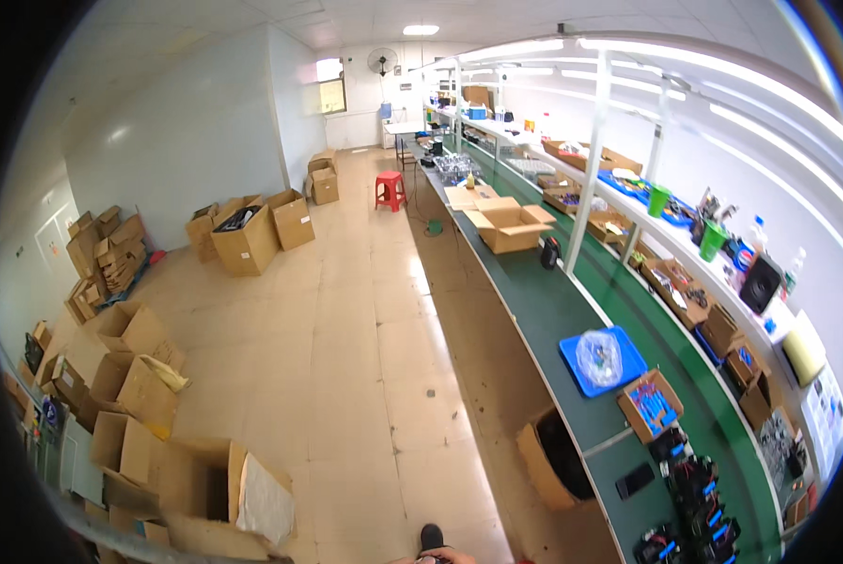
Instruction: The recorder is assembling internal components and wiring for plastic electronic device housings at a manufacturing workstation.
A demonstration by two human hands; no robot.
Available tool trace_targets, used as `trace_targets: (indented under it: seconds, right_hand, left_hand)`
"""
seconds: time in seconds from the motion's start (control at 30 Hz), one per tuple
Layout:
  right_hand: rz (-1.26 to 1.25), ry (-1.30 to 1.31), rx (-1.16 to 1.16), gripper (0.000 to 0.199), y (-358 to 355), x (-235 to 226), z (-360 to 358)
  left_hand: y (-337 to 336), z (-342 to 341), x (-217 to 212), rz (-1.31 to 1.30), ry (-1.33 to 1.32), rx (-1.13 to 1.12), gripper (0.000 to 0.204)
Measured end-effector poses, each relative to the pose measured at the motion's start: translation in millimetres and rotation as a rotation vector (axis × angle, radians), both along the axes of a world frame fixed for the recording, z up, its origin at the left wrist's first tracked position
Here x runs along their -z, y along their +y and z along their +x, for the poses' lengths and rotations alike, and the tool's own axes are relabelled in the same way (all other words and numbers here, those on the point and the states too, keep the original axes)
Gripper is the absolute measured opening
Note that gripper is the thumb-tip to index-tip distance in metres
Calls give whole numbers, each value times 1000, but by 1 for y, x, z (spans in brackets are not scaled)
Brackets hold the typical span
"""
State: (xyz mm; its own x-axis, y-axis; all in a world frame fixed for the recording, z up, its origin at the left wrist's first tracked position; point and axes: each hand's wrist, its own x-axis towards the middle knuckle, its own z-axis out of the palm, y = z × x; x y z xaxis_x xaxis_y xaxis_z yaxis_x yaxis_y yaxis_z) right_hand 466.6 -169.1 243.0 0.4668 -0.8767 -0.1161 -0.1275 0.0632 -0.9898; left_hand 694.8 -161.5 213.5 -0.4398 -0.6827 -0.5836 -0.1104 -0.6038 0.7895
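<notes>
At the very bottom edge, just below a dark shoe (pixel 431 537), a sliver of what looks like my right hand (pixel 452 555) shows. Its fingers are mostly cut off, so whether it holds anything is hidden. My left hand is out of view. To the right runs a long green-topped workbench (pixel 558 303). On its near end lie several black devices with blue parts (pixel 696 489) and a black phone (pixel 635 481). Beyond them are a small carton of blue parts (pixel 651 406) and a blue tray (pixel 636 350) with a clear plastic bag (pixel 598 358) in it.
Open cartons (pixel 130 390) line the left side, with more cartons (pixel 248 235) by the wall. A carton (pixel 542 470) stands under the bench edge. A red stool (pixel 390 191) is farther up the tiled floor (pixel 346 357). An open box (pixel 511 230) sits on the bench beside a shelf post (pixel 591 160).
</notes>
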Motion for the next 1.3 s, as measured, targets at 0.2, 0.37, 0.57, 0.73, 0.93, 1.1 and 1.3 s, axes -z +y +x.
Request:
trace_targets:
  seconds: [0.2,0.37,0.57,0.73,0.93,1.1,1.3]
  right_hand:
    - [-19,136,-174,47,-247,-8,21]
    - [81,76,-338,47,-433,-35,65]
    - [33,113,-421,45,-654,-36,127]
    - [90,50,-264,47,-834,-29,189]
    - [46,157,-48,50,-1020,-93,216]
    - [146,18,271,44,-1164,-53,251]
    - [147,-3,454,44,-1366,-17,306]
  left_hand:
    - [-228,53,19,-196,-23,23,32]
    - [-384,95,-59,-435,-223,8,26]
    - [-543,153,-88,-438,-328,-218,21]
    - [-701,211,-41,-423,-160,-438,17]
    - [-916,251,-59,-417,-157,-424,20]
    - [-1101,288,-60,-481,-111,-222,24]
    - [-1299,327,-16,-474,-113,-306,24]
